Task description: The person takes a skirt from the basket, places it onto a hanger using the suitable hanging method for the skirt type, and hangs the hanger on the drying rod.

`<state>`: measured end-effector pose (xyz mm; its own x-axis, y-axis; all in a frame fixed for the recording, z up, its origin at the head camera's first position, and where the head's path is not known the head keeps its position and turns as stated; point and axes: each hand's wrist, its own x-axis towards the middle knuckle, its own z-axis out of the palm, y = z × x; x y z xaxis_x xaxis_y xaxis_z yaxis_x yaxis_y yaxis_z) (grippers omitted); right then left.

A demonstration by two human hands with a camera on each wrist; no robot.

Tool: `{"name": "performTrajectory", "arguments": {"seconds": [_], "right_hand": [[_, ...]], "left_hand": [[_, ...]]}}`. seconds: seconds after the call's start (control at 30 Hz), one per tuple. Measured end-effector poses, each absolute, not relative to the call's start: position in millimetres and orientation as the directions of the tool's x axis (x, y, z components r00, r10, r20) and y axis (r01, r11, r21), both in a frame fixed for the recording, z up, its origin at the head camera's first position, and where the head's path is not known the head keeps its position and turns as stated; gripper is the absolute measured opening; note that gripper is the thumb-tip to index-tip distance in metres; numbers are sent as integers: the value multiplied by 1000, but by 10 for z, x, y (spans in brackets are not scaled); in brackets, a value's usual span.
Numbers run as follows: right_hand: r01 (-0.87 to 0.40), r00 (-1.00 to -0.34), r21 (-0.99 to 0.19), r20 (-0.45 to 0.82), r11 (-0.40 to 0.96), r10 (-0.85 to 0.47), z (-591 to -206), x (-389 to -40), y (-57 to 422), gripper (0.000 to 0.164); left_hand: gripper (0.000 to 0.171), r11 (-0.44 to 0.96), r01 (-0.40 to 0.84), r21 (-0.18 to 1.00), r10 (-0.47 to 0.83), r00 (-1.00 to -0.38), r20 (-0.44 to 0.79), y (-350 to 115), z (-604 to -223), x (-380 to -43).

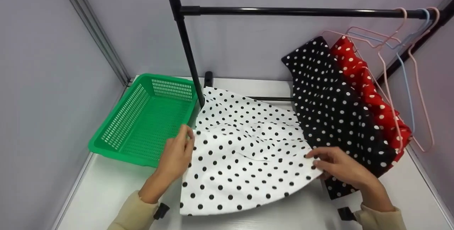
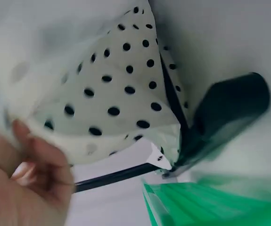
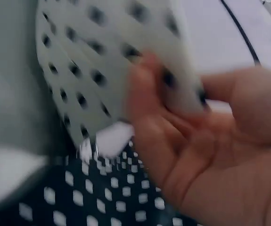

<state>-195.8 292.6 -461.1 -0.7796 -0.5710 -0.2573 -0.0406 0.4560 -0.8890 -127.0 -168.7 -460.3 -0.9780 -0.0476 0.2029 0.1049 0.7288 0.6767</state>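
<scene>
A white cloth with black polka dots (image 1: 244, 166) spreads across the middle of the table, its near part lifted between both hands. My left hand (image 1: 178, 152) pinches its left edge; in the left wrist view the curled fingers (image 2: 45, 160) are at the cloth's border. At the right edge, my right hand (image 1: 340, 166) pinches the cloth between thumb and fingers, which the blurred right wrist view also shows. Beside the right hand hangs a black cloth with white dots (image 1: 333, 102), and behind it a red cloth with white dots (image 1: 358, 70).
A green plastic basket (image 1: 142, 159) stands at the left. Above the table runs a black rack bar (image 1: 283, 11) with an upright post (image 1: 188, 49) on its left. Pink and blue hangers (image 1: 404, 70) hang at its right end.
</scene>
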Motion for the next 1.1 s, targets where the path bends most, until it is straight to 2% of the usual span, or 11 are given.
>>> {"name": "performTrajectory", "arguments": {"seconds": [0.1, 0.2, 0.3, 0.4, 0.47, 0.53, 0.63, 0.7, 0.8, 0.9, 1.1], "right_hand": [[-135, -683, -822, -328, 553, -653, -4720, -1925, 3002, 30], [-205, -673, -753, -355, 625, -649, -4796, -1925, 2989, 28], [-255, -735, -674, -331, 694, -591, -4762, -1982, 2888, 30], [-285, -790, -610, -288, 740, -541, -4630, -2084, 2733, 32], [-304, -807, -569, -271, 764, -524, -4539, -2178, 2618, 33], [-308, -815, -538, -276, 784, -510, -4459, -2288, 2504, 41], [-266, -832, -487, -320, 832, -453, -4390, -2491, 2334, 58], [-192, -842, -465, -374, 864, -388, -4381, -2648, 2224, 72], [-82, -856, -443, -428, 893, -291, -4450, -2898, 2103, 81], [-3, -858, -431, -463, 903, -223, -4570, -3106, 2059, 82], [74, -870, -365, -478, 928, -119, -4794, -3358, 2029, 68]], "left_hand": [[6, 847, 17, 531, 48, -998, -45, -1692, -4696, -1123], [10, 901, 2, 434, 83, -982, -168, -1651, -4766, -1017], [14, 903, 45, 428, 108, -986, -124, -1535, -4790, -1008], [14, 892, 162, 423, 188, -982, -21, -1351, -4795, -1074], [24, 888, 243, 391, 259, -966, 14, -1203, -4812, -1132], [34, 887, 312, 341, 331, -944, 4, -1037, -4846, -1183], [45, 896, 353, 269, 390, -915, -99, -781, -4939, -1226], [52, 903, 343, 258, 394, -901, -182, -644, -5028, -1243], [61, 914, 317, 255, 381, -885, -266, -521, -5169, -1272], [73, 920, 310, 238, 374, -876, -305, -470, -5269, -1309], [87, 929, 320, 186, 366, -867, -339, -480, -5306, -1360]]}}
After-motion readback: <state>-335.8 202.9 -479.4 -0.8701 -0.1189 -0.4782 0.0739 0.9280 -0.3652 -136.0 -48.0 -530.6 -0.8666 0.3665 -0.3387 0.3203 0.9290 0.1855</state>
